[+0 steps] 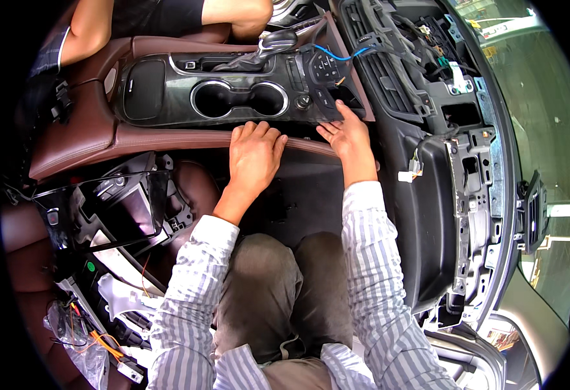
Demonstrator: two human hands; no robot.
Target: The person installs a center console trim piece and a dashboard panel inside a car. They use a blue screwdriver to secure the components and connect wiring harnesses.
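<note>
A glossy dark console trim panel (174, 97) with two joined cup holders (239, 99) lies across the centre console, and a dark gap shows along its near edge. My left hand (255, 155) curls its fingers over that edge, just below the cup holders. By the panel's front corner, my right hand (350, 140) is turned partly palm up. Its thumb and fingers are apart, and the fingertips meet the panel's edge, close to a round knob (304, 102). Beyond them stand the button panel (324, 68) and the gear lever (278, 43).
The stripped dashboard (428, 84) runs down the right, with a loose white connector (407, 175). A blue cable (340, 57) arches to the console. Removed screen parts (122, 208) and wiring (96, 338) lie on the left seat. Another person's arm (90, 29) is at the upper left.
</note>
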